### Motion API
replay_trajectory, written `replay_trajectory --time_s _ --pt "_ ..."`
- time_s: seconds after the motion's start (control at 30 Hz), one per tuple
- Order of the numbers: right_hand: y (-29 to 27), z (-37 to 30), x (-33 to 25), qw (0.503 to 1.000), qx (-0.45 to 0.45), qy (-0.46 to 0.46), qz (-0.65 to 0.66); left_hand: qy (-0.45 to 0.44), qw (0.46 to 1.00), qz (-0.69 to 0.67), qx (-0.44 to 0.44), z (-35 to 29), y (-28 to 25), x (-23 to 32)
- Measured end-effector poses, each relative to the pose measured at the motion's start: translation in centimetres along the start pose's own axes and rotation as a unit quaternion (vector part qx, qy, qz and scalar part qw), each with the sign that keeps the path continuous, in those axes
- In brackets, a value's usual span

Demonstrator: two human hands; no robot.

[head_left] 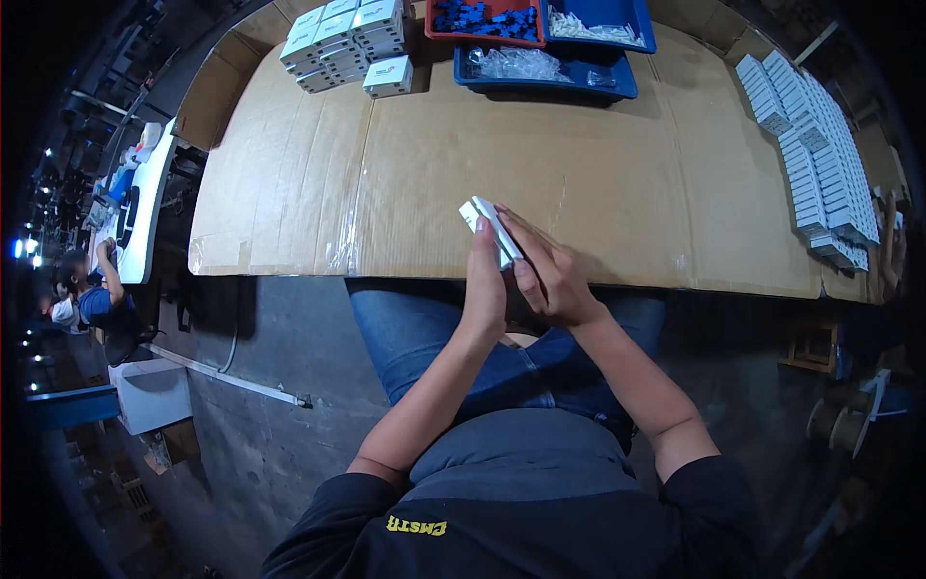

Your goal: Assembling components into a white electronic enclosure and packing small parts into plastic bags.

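Note:
A small white box (495, 232) is held tilted between my two hands, just above the front edge of the cardboard-covered table (415, 183). My left hand (485, 285) is closed on its near left side, the thumb lying up along the box. From the right, my right hand (553, 273) wraps round the other side, with its fingers behind the box. The palms and some of the fingers are hidden from this angle.
Stacked white boxes (333, 43) stand at the back left, with a single white box (389, 77) before them. A red tray (487, 27) of blue parts and blue trays (545, 82) sit at the back. Rows of white boxes (810, 159) line the right side. A person (96, 294) works far left.

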State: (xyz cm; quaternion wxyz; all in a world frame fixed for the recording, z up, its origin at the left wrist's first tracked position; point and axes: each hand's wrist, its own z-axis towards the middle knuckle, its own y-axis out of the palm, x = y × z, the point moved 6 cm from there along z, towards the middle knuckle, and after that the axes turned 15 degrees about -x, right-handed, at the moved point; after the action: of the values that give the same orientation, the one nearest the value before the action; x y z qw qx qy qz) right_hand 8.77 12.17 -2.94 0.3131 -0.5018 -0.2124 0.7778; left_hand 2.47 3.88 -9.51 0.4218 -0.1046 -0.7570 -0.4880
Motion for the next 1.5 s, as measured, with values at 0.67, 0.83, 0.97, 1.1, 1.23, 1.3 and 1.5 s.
replay_trajectory --time_s 0.67,0.83,0.97,1.1,1.23,1.3,1.5 --pt "-1.4 -0.2 0.7 0.925 0.053 0.167 0.338 0.156 0.963 0.175 -0.134 -0.5 2.5 5.5" --pt "-1.2 -0.8 -0.7 0.979 0.085 0.102 0.156 0.148 0.963 0.208 -0.088 -1.0 2.8 6.1" --pt "-0.6 -0.6 -1.9 0.992 0.047 0.063 0.101 0.214 0.946 0.226 -0.085 -1.2 2.2 5.7" --pt "-0.6 -0.8 -2.7 0.997 0.05 0.034 0.039 0.265 0.913 0.298 -0.086 -1.5 2.3 6.0" --pt "-0.5 -1.1 -2.7 0.998 0.06 0.033 0.017 0.22 0.948 0.217 -0.083 -1.9 3.0 6.0" --pt "-0.4 -1.2 -2.7 0.997 0.061 0.032 0.021 0.223 0.943 0.233 -0.084 -1.8 2.1 5.5" --pt "-0.3 -1.3 -2.9 0.997 0.051 0.035 0.053 0.246 0.93 0.26 -0.086 -2.3 2.3 5.7"
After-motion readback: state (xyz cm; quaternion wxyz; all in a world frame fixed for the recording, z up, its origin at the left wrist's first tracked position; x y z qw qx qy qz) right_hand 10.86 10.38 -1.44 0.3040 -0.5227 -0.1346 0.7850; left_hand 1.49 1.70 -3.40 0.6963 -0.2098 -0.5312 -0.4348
